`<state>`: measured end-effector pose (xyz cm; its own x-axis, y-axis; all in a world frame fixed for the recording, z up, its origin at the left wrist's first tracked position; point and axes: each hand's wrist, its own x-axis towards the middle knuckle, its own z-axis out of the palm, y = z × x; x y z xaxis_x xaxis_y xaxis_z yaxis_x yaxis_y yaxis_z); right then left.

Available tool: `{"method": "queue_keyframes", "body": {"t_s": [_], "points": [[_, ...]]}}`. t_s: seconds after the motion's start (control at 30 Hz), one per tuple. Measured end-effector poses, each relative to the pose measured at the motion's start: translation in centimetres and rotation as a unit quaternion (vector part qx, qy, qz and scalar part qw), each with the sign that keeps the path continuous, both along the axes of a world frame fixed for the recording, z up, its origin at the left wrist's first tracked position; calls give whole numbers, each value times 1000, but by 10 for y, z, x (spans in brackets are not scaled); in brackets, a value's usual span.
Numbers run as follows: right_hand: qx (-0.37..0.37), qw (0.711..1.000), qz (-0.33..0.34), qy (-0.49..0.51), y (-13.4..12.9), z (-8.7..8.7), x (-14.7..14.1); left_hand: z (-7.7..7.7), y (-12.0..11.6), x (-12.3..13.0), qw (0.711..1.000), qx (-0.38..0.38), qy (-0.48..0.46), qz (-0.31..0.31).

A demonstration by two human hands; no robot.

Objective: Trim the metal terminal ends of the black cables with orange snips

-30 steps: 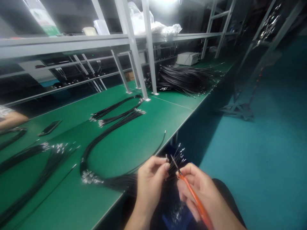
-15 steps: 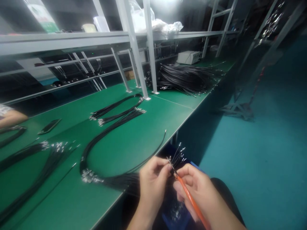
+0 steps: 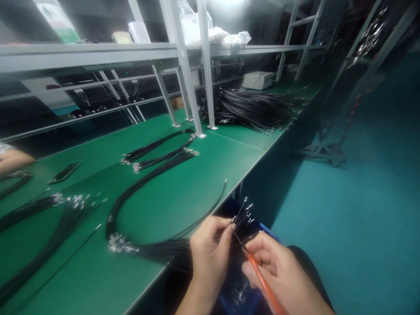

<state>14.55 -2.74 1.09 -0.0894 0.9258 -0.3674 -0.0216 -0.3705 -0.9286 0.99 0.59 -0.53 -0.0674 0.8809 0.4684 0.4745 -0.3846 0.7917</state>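
Observation:
Low in the middle, my left hand [image 3: 211, 251] pinches the end of a black cable [image 3: 234, 222] between thumb and fingertips. My right hand [image 3: 272, 264] is closed around an orange-handled tool [image 3: 262, 278]; its thin dark tip points up toward the pinched cable end. The exact kind of tool cannot be made out. Just beyond my fingers, several black cable ends [image 3: 247, 212] with silvery tips fan out. A cable bundle [image 3: 164, 249] runs from the table to behind my left hand, tied with a clear wrap [image 3: 120, 243]. Beneath my hands is a blue bin [image 3: 243, 297], partly hidden.
The green table [image 3: 170, 197] carries more cable bundles [image 3: 65, 227], a phone [image 3: 65, 173], a large cable pile [image 3: 256, 107] and a pale box [image 3: 258, 80]. Shelf posts [image 3: 188, 87] stand on it. Another person's arm [image 3: 15, 161] rests at the left edge.
My right hand has drawn the orange-handled tool slightly down and right, so its tip is farther from the cable end. My left hand stays in nearly the same place, still pinching.

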Motion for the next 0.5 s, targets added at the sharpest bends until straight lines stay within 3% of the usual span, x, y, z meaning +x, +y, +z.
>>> {"method": "queue_keyframes", "body": {"t_s": [0.13,0.2,0.3,0.4,0.5], "points": [[16,999,-36,17,0,-7,7,-4,5,3,997,31,73,18],[21,995,-81,44,4,-10,12,-4,15,3,989,-45,141,-24],[32,988,-127,85,11,-11,20,1,46,0,946,-193,252,-66],[48,986,-138,79,17,-12,22,1,88,0,933,-234,272,22],[67,987,-134,58,20,-12,18,-8,126,9,922,-265,272,80]]}}
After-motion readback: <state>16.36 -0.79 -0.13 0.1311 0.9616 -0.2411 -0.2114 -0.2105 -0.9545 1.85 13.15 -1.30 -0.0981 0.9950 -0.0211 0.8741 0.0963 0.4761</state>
